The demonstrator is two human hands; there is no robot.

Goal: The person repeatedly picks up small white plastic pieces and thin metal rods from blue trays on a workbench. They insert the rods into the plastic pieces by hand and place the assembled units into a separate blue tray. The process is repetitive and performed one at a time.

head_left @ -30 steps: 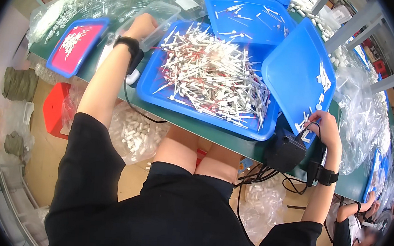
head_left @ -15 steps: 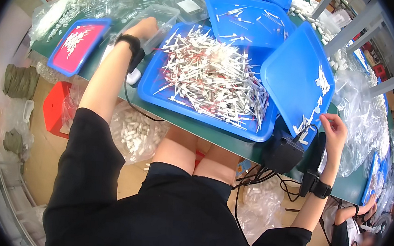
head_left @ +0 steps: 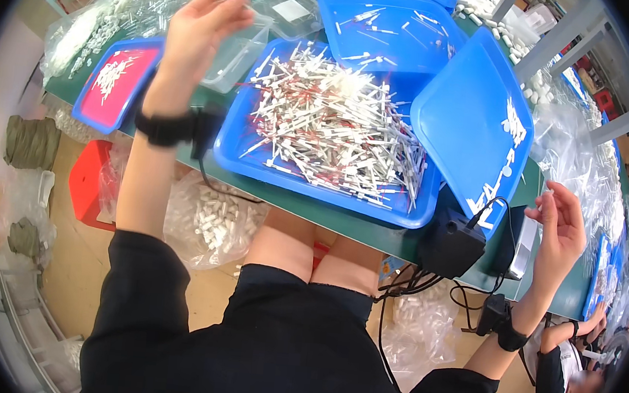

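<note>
My left hand (head_left: 193, 40) is raised over the table beside a clear plastic box (head_left: 238, 55). Its fingers are pinched, with a tiny shiny piece at the tips that is too small to name. To the right of a tilted blue tray (head_left: 460, 108) is my right hand (head_left: 564, 232), thumb and fingers drawn together; whatever lies between them is too small to tell. Between my arms stands a blue tray (head_left: 246, 162) heaped with thin white stick-like pieces (head_left: 336, 120), some with red parts. White pieces (head_left: 514, 124) lie along the tilted tray's right side.
A blue tray with a red bottom (head_left: 132, 79) is at the left. Another blue tray (head_left: 417, 44) rests behind the heap. A black box with cables (head_left: 454, 242) sits at the table's front edge. Clear bags (head_left: 565, 155) lie at right; a co-worker (head_left: 566, 361) is lower right.
My left hand has come out of the clear box, upward and to the left. My right hand has moved right and slightly down, away from the tilted tray's edge.
</note>
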